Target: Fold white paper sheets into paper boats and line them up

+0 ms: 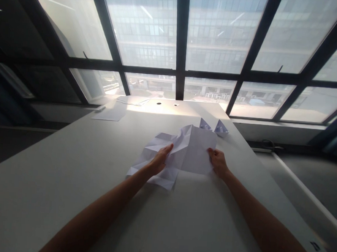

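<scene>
A creased white sheet of paper lies partly unfolded on the white table, its right part lifted off the surface. My left hand rests on the sheet's left part, fingers stretched out and pressing it flat. My right hand pinches the sheet's lower right edge between thumb and fingers. Two small folded paper boats stand just behind the sheet, towards the table's right edge.
Flat sheets of paper lie at the table's far left corner, with more paper behind them. Two dark round holes sit near the far edge. Large dark-framed windows rise beyond the table. A ledge runs along the right.
</scene>
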Tool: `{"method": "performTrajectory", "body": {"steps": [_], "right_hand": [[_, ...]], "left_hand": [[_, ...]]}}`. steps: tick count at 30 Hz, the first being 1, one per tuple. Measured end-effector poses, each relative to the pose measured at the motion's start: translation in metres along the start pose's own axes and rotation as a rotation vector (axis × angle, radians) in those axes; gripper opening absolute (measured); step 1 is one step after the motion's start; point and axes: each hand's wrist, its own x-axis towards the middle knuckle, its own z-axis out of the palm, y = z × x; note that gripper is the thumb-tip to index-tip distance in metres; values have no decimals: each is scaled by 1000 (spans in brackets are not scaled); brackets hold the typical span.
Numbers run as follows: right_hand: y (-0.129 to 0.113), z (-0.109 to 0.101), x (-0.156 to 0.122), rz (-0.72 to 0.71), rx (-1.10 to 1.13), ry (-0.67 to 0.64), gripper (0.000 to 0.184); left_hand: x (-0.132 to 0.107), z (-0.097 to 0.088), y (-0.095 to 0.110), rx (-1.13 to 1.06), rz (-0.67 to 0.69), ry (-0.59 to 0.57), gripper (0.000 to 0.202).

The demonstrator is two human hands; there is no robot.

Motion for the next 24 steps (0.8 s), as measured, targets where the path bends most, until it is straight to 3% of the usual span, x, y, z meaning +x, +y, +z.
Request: {"method": "performTrajectory", "body": {"steps": [2,4,6,8,12,17,19,24], "right_hand": [[1,-2,2,-3,45,17,51],[0,-4,5,4,86,29,51],[-2,-9,8,11,112,45,50],[-4,-15,11,4,114,72,50],[-10,-26,19,-57,49,103,49],[-32,-31,18,-142,-175,154,43],[-52,-33,13,-253,-349,256,42],[-110,-23,-14,-729,-814,506,36]], "left_hand": [[0,0,-1,-9,-18,-15,43],[3,-2,0,-15,-67,42,37],[7,-9,4,-7,-120,112,32],[12,-19,13,19,-143,103,32],[20,-41,30,123,-41,35,43],[29,-56,30,459,51,152,47],[32,-62,28,517,-6,164,42],[36,-79,26,486,-220,111,27]]}}
